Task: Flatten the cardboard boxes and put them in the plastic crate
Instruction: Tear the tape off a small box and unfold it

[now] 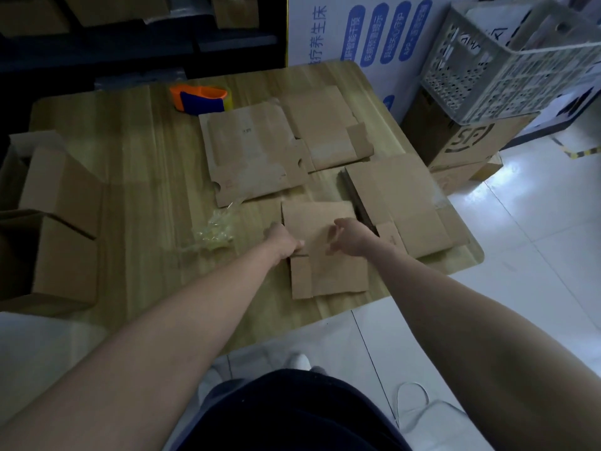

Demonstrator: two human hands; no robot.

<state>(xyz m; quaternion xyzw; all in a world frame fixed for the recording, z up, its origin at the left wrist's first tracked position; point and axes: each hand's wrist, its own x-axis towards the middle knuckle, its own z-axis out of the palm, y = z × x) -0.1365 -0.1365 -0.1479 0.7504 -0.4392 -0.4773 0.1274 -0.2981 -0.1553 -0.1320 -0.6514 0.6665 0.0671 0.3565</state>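
A small flattened cardboard box (325,258) lies near the table's front edge. My left hand (281,240) grips its left edge with curled fingers. My right hand (349,236) hovers over the box's right side, fingers loosely curled, and I cannot tell if it touches. Other flattened boxes lie behind: a large one (250,154), one at the back (328,128), and one at the right (396,196). The grey plastic crate (507,63) sits tilted on stacked cartons to the right of the table.
The wooden table (130,177) also holds an orange-and-blue tape dispenser (201,99) and crumpled clear tape (214,232). Upright unflattened boxes (55,229) stand at the left. A brown carton (461,138) sits under the crate. White tiled floor (536,239) lies to the right.
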